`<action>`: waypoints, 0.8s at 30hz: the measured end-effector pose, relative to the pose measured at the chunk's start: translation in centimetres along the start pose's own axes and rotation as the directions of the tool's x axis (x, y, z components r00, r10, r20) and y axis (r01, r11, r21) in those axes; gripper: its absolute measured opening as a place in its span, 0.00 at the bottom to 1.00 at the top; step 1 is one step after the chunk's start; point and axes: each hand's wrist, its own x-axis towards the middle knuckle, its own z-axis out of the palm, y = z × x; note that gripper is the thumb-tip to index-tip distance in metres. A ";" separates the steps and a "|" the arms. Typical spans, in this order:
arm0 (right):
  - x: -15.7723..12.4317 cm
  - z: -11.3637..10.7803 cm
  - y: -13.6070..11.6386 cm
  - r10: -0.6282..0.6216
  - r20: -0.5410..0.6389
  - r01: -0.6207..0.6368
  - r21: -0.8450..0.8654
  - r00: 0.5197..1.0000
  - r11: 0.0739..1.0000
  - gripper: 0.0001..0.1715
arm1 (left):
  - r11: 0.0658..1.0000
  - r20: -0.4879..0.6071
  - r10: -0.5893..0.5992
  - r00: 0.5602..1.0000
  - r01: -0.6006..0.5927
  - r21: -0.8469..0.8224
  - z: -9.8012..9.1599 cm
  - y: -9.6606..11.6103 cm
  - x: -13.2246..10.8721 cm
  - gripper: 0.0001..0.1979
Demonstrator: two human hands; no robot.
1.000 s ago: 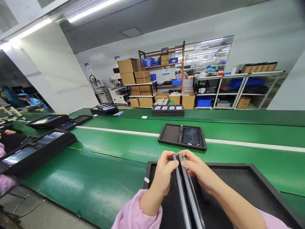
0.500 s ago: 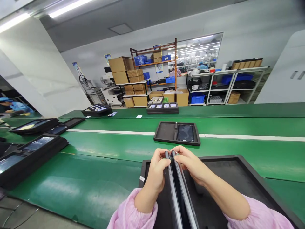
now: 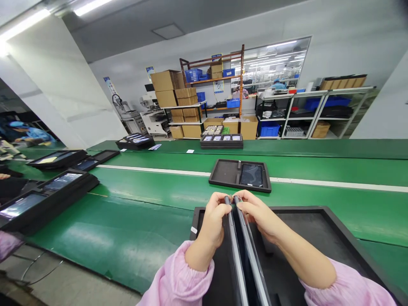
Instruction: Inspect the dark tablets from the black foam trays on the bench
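Note:
Two thin tablets stand on edge side by side over a black foam tray (image 3: 306,225). My left hand (image 3: 216,219) pinches the top corner of the left tablet (image 3: 236,259). The right tablet (image 3: 253,259) is gripped at its top corner by my right hand (image 3: 256,212). A narrow dark gap runs between the two, and their far ends nearly meet at my fingertips. Their lower ends run out of the picture. Beyond my hands, a smaller black tray (image 3: 223,172) lies on the green bench with a dark tablet (image 3: 251,174) in its right compartment.
Black trays with tablets (image 3: 63,199) sit at the left on the green bench (image 3: 134,238). At the back edge stand a tray of small parts (image 3: 221,143) and another dark tray (image 3: 135,141). A co-worker (image 3: 32,134) in blue is at far left; a pink sleeve (image 3: 8,244) shows below.
The view has turned slightly left, so the scene sits further right. Both hands keep their hold on the tablets. A pink sleeve and a hand have come into view at the left edge.

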 end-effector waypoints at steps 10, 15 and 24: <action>-0.4 -0.6 -0.3 0.002 0.092 -0.004 0.025 0.996 1.000 0.18 | 1.000 0.075 -0.009 0.997 0.008 0.013 -0.2 0.1 -0.2 0.13; -0.6 -1.1 -0.4 0.000 0.148 0.003 -0.023 0.989 1.000 0.20 | 1.000 0.113 -0.006 0.994 0.004 0.013 -0.3 0.2 -0.6 0.17; -0.9 -1.5 -0.7 -0.007 0.141 0.012 -0.037 0.990 0.999 0.21 | 0.997 0.121 0.034 0.992 -0.042 0.064 -0.2 0.0 -0.5 0.18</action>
